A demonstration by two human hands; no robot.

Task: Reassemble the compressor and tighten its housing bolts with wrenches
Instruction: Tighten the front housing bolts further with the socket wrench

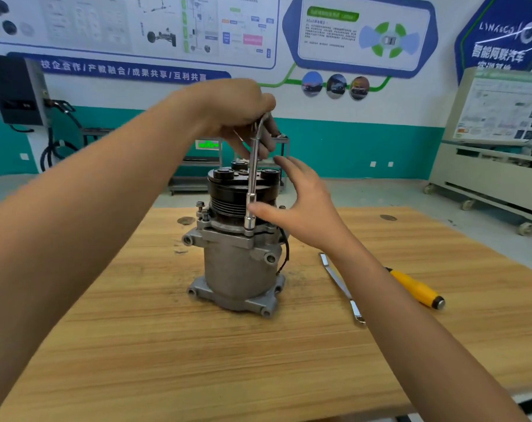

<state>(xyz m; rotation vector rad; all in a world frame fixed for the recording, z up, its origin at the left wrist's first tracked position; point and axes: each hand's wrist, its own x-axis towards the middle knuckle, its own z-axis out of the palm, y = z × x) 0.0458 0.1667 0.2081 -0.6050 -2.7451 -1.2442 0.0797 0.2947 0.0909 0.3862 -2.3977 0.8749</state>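
The compressor (239, 239) stands upright near the middle of the wooden worktop (197, 345), its black pulley (228, 190) on top and its flanged base flat on the wood. A long socket wrench (252, 178) stands vertical in front of the pulley, its socket seated on a bolt at the rim of the grey housing. The left hand (234, 114) is closed around the bent top of the wrench, above the pulley. The right hand (301, 202) is wide, fingers spread; its thumb and forefinger touch the lower shaft just above the socket, the other fingers apart from the tool. Another bolt (200, 205) stands up at the housing's left edge. To the right of the compressor a flat spanner (344, 290) lies on the worktop, partly hidden by the right forearm, and just beyond it lies a tool with a yellow handle (417, 289).
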